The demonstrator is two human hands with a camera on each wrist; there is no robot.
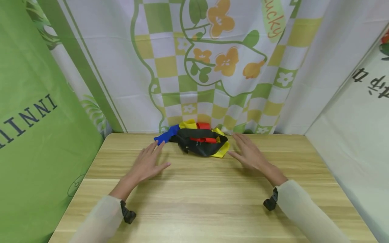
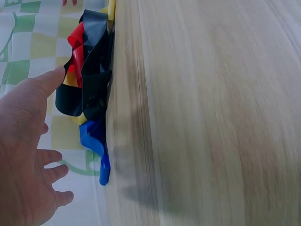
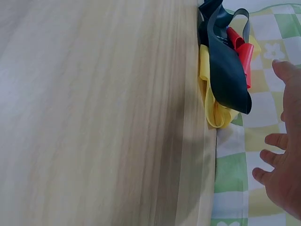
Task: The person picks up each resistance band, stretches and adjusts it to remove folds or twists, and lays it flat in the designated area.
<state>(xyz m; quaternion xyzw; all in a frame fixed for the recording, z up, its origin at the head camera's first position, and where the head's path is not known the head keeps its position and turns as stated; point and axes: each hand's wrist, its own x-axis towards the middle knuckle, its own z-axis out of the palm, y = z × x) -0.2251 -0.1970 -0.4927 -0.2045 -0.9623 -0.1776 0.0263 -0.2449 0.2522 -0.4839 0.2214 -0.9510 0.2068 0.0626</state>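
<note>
A heap of flat bands lies at the table's back edge: a black band (image 1: 202, 146) in front, with red (image 1: 203, 126), yellow (image 1: 188, 124) and blue (image 1: 167, 135) ones behind and beside it. My left hand (image 1: 146, 164), fingers spread, is at the left of the heap, its fingertips close to the blue band; whether they touch cannot be told. To the right of the yellow end, my right hand (image 1: 250, 155) has its fingers extended and holds nothing. The left wrist view shows the left hand (image 2: 28, 155) beside the black band (image 2: 96, 61); the right wrist view shows the right hand (image 3: 287, 146) likewise.
The wooden table (image 1: 194, 199) reaches toward me. A patterned curtain (image 1: 170, 67) hangs just behind its back edge, with a green cloth (image 1: 27, 101) at the left and a white cloth (image 1: 358, 135) at the right. Each wrist wears a small black camera (image 1: 129, 216).
</note>
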